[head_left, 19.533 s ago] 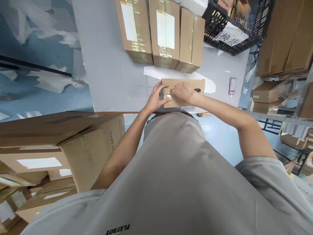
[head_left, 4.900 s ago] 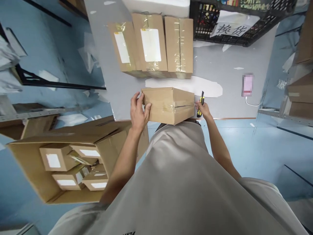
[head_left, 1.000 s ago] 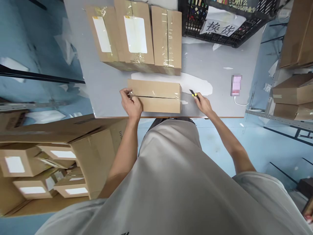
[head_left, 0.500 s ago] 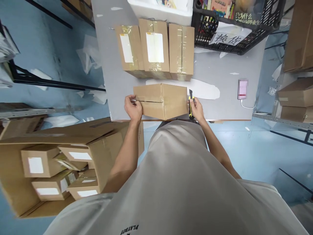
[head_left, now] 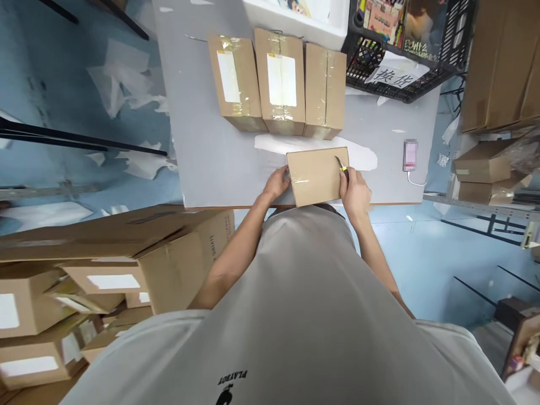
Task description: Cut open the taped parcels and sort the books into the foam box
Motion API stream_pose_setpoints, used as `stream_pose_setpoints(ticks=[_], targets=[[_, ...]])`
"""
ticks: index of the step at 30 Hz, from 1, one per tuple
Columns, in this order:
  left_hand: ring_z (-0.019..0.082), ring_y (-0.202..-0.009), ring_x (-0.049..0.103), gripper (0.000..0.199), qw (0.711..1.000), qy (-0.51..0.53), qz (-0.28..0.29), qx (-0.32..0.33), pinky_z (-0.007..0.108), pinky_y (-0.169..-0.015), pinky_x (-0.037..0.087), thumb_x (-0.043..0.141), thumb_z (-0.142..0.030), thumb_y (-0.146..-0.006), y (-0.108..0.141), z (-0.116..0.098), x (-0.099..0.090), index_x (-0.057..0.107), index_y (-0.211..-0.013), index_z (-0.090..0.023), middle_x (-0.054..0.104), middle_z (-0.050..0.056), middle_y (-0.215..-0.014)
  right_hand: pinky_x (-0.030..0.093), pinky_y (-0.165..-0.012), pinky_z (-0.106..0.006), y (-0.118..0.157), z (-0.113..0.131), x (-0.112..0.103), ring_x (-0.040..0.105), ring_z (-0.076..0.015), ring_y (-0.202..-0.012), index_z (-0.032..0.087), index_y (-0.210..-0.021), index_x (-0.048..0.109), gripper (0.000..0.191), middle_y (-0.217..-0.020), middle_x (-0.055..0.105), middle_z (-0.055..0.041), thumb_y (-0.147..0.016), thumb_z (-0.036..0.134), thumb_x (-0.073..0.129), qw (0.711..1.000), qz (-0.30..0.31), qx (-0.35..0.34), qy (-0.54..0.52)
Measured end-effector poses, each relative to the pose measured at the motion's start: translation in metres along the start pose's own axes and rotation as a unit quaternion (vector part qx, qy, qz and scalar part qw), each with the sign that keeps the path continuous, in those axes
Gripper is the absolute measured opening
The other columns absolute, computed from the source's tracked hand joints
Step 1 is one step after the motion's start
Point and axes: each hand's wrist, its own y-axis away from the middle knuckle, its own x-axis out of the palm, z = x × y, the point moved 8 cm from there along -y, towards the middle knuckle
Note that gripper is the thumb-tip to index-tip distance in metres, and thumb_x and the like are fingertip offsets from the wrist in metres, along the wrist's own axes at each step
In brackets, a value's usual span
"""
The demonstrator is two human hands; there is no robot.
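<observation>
A small brown cardboard box point(head_left: 318, 179) is at the table's front edge, close to my body, with one plain face toward me and a strip of clear tape on its left part. My left hand point(head_left: 277, 183) grips the box's left side, its fingertips partly hidden by it. In my right hand point(head_left: 356, 194) is a black and yellow utility knife point(head_left: 345, 170), its blade pointing up and left over the box's right part. That hand also rests against the box's right edge.
Three taped cardboard boxes point(head_left: 282, 81) stand in a row behind, before a white bin point(head_left: 301, 25) and a black crate point(head_left: 405, 79) of books. A phone point(head_left: 410, 155) on a cable lies right. A large carton point(head_left: 177, 264) holding boxes stands lower left; shelving is on the right.
The box has been turned, so a plain face replaces the seamed one, and it sits further right. My left hand moved right with it; the knife has tilted from upright to leaning over the box.
</observation>
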Motion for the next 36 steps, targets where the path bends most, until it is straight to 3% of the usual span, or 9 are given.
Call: stream_pose_setpoints(ticks=[3, 6, 9, 12, 16, 21, 26, 36], targets=[[0.034, -0.136, 0.076, 0.048, 0.998, 0.033, -0.061, 0.011, 0.053, -0.122, 0.059, 0.062, -0.04, -0.104, 0.009, -0.014, -0.035, 0.075, -0.147, -0.021, 0.076, 0.017, -0.156, 0.048, -0.082, -0.028, 0.007, 0.001, 0.005, 0.075, -0.026, -0.113, 0.021, -0.155, 0.069, 0.043, -0.139, 0.078, -0.0163, -0.127, 0.038, 0.041, 1.0, -0.017, 0.014, 0.021], [0.028, -0.141, 0.073, 0.043, 0.987, 0.083, -0.104, 0.089, 0.044, -0.119, 0.061, 0.054, -0.048, -0.114, 0.021, -0.058, -0.066, 0.078, -0.143, -0.027, 0.078, 0.01, -0.154, 0.05, -0.082, -0.029, 0.01, -0.003, 0.002, 0.076, -0.0263, -0.115, 0.022, -0.154, 0.071, 0.043, -0.142, 0.077, -0.0162, -0.126, 0.04, 0.043, 0.999, -0.038, 0.026, 0.014], [0.028, -0.134, 0.076, 0.041, 0.984, 0.082, -0.079, 0.134, 0.041, -0.112, 0.065, 0.07, -0.051, -0.107, 0.027, -0.102, -0.078, 0.08, -0.139, -0.027, 0.079, 0.009, -0.15, 0.053, -0.085, -0.031, 0.014, -0.008, -0.012, 0.079, -0.0276, -0.113, 0.022, -0.155, 0.072, 0.046, -0.141, 0.077, -0.0176, -0.126, 0.041, 0.043, 0.996, -0.075, 0.053, 0.009], [0.027, -0.123, 0.078, 0.04, 0.987, 0.066, -0.047, 0.142, 0.04, -0.108, 0.067, 0.083, -0.045, -0.098, 0.024, -0.123, -0.078, 0.082, -0.132, -0.025, 0.081, 0.009, -0.141, 0.058, -0.091, -0.035, 0.024, -0.004, -0.025, 0.082, -0.0298, -0.111, 0.022, -0.161, 0.068, 0.052, -0.13, 0.082, -0.0172, -0.127, 0.044, 0.035, 0.994, -0.086, 0.062, -0.02], [0.026, -0.115, 0.078, 0.033, 0.988, 0.069, -0.029, 0.136, 0.041, -0.104, 0.068, 0.086, -0.037, -0.093, 0.017, -0.123, -0.076, 0.084, -0.123, -0.022, 0.082, 0.008, -0.132, 0.063, -0.101, -0.041, 0.04, 0.025, -0.019, 0.084, -0.0338, -0.121, 0.02, -0.162, 0.066, 0.05, -0.135, 0.086, -0.0174, -0.124, 0.04, 0.041, 0.995, -0.011, 0.024, -0.095], [0.026, -0.111, 0.077, 0.032, 0.989, 0.064, -0.014, 0.136, 0.04, -0.099, 0.068, 0.087, -0.035, -0.089, 0.011, -0.122, -0.074, 0.084, -0.118, -0.022, 0.082, 0.007, -0.125, 0.064, -0.112, -0.041, 0.059, 0.075, 0.001, 0.084, -0.031, -0.131, 0.023, -0.168, 0.064, 0.052, -0.148, 0.085, -0.0109, -0.117, 0.03, 0.053, 0.984, 0.092, -0.045, -0.149], [0.025, -0.104, 0.076, 0.031, 0.988, 0.066, 0.0, 0.138, 0.039, -0.098, 0.066, 0.091, -0.034, -0.084, 0.004, -0.124, -0.073, 0.084, -0.112, -0.022, 0.083, 0.006, -0.119, 0.064, -0.114, -0.042, 0.068, 0.099, 0.004, 0.085, -0.0317, -0.132, 0.029, -0.169, 0.065, 0.052, -0.149, 0.085, -0.0083, -0.118, 0.031, 0.053, 0.986, 0.11, -0.039, -0.116], [0.027, -0.105, 0.077, 0.03, 0.986, 0.071, 0.007, 0.153, 0.041, -0.098, 0.065, 0.089, -0.039, -0.087, 0.003, -0.125, -0.071, 0.083, -0.111, -0.023, 0.084, 0.006, -0.118, 0.063, -0.109, -0.039, 0.078, 0.112, 0.0, 0.084, -0.0319, -0.129, 0.026, -0.171, 0.063, 0.054, -0.145, 0.086, -0.0108, -0.119, 0.03, 0.05, 0.992, 0.112, -0.017, -0.063]])
